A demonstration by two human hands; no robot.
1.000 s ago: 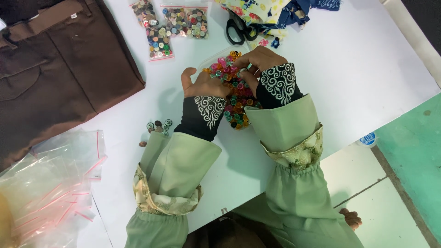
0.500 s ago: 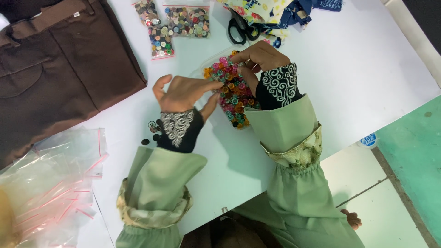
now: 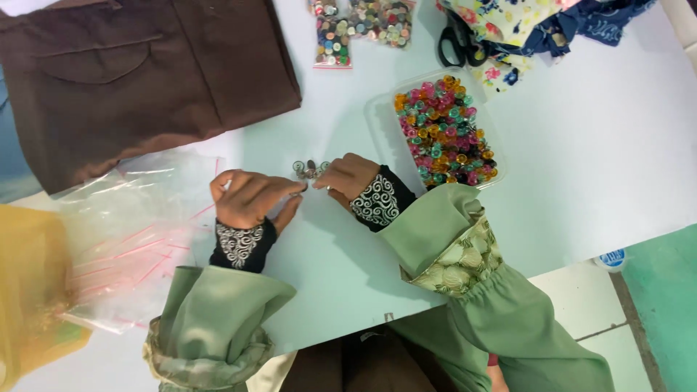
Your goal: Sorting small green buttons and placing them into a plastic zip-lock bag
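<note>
A few small metal buttons (image 3: 308,169) lie in a tight cluster on the white table (image 3: 581,160), just at twelve o'clock of the spot where our two hands meet. Starting at nine o'clock of the view, we see a yellowish bag (image 3: 29,290) at the edge, and next to it a heap of clear zip bags (image 3: 131,239) with pink seal strips, spread flat on the table. At eleven o'clock lies a folded brown garment (image 3: 145,72) with a pocket seam showing.

Our left hand (image 3: 250,197) rests at the edge of the clear bags, its fingers curled and its fingertips drawn together toward the buttons; whether they pinch one we cannot tell. Our right hand (image 3: 350,176) sits just beside it, knuckles up, fingertips bunched and touching the near edge of the button cluster; its grip is hidden from us too. Both wrists wear black cuffs with white scrollwork under green sleeves.

At twelve o'clock lie two small bags of mixed buttons (image 3: 363,22). At two o'clock of the hands, a clear plastic tray (image 3: 381,127) holds a pile of coloured translucent buttons (image 3: 443,131). Beyond it, at one o'clock, black scissors (image 3: 454,43) lie against floral fabric (image 3: 523,29).
</note>
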